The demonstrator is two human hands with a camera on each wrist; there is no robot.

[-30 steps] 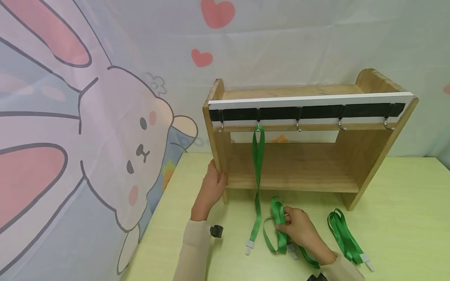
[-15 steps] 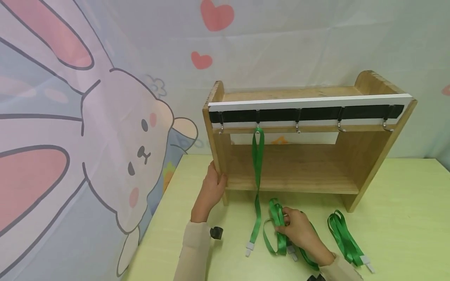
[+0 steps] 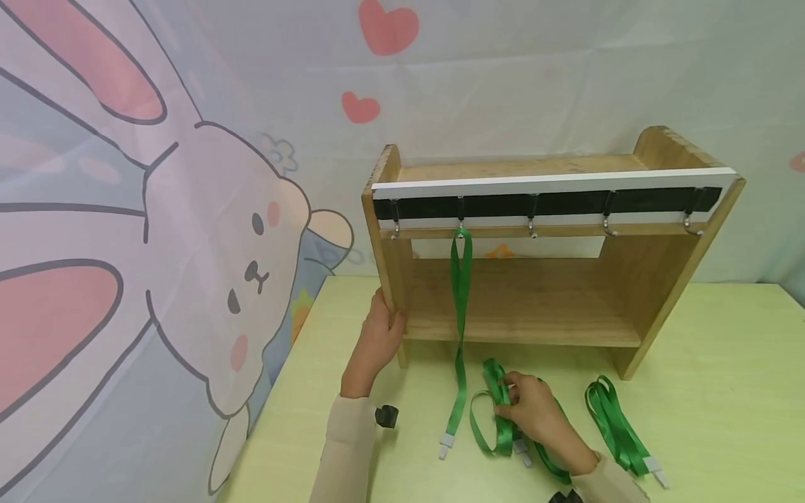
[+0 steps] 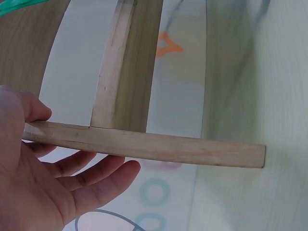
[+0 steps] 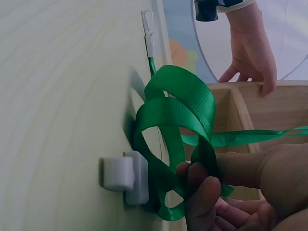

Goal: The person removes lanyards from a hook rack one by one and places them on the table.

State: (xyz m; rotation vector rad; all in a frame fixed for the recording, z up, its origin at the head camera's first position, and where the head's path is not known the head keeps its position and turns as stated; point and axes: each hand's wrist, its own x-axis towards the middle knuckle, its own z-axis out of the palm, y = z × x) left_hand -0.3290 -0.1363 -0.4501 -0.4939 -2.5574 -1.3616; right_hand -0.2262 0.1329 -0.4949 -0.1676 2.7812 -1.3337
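Note:
My left hand (image 3: 381, 334) grips the left side panel of a wooden shelf (image 3: 522, 300); in the left wrist view the thumb lies on one face of the panel edge (image 4: 159, 147) and the fingers on the other. My right hand (image 3: 539, 412) pinches a folded green lanyard (image 3: 499, 398) low over the table in front of the shelf. Loops of that lanyard (image 5: 178, 113) stand out past the fingertips in the right wrist view, with its white plastic clip (image 5: 126, 175) beside them. Another green lanyard (image 3: 461, 293) hangs from the second hook from the left.
A third folded green lanyard (image 3: 619, 429) lies on the table (image 3: 723, 391) to the right. Several metal hooks (image 3: 533, 225) line the black strip (image 3: 566, 202) along the shelf's front. A cloth backdrop with a rabbit (image 3: 233, 279) stands behind and to the left.
The top of the folded lanyard under my right fingers has dipped slightly. My left hand keeps its hold on the shelf panel.

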